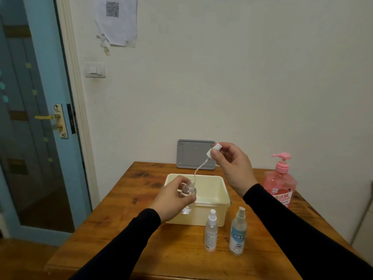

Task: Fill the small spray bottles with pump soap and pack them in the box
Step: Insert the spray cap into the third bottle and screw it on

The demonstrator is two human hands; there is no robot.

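My left hand [173,196] grips a small clear spray bottle [188,191] with its neck uncapped, held in front of the cream box [220,199]. My right hand [232,164] is raised above the box and pinches the white spray head [213,150]; its thin dip tube [198,168] curves down to just above the bottle's mouth. Two more small spray bottles stand capped on the table in front of the box: a plain one [211,231] and one with a blue label [238,232]. The pink pump soap bottle [281,181] stands at the right.
A grey box lid [193,158] leans against the wall behind the box. The wooden table [141,239] has its left edge near a blue door [36,118]. A paper sheet with a code [116,19] hangs on the wall.
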